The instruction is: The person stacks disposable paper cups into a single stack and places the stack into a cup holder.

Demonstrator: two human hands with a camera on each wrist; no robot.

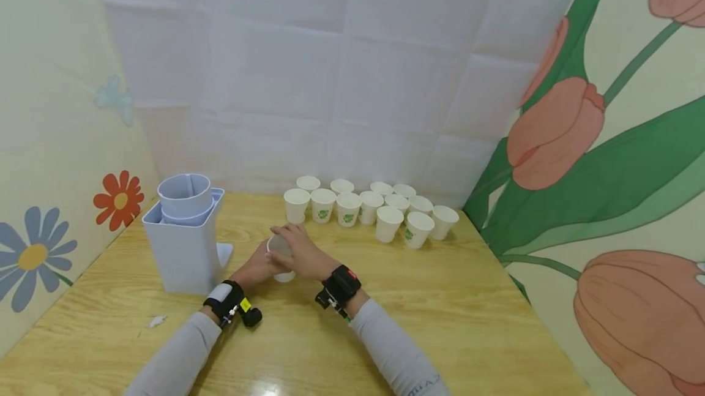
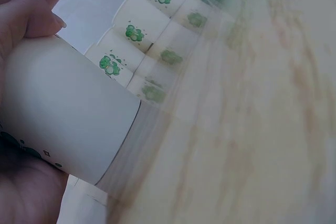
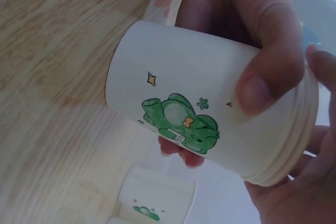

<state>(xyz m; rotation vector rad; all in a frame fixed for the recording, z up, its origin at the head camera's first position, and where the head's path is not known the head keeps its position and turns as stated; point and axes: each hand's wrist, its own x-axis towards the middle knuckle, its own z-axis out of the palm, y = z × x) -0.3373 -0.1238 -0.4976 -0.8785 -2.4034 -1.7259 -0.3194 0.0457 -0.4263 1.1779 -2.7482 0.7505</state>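
Between my two hands is a small stack of white paper cups [image 1: 279, 244], several rims nested together in the right wrist view. A green cartoon animal is printed on the outer cup [image 3: 181, 121]. My left hand [image 1: 260, 266] wraps round the stack's side, thumb on the near face and fingertips showing past the far edge. From the other side, my right hand [image 1: 305, 253] reaches over the top, its thumb and fingers curled at the rims [image 3: 291, 145]. The base of the stack is tilted close over the wooden table [image 1: 440, 310].
Behind the hands, several upright paper cups [image 1: 348, 209] stand grouped near the white backdrop [image 1: 275, 78]. A light-blue plastic bin [image 1: 184, 255] with a round cylinder [image 1: 184, 197] in its top stands at left. A white scrap [image 1: 156, 321] lies in front of it.
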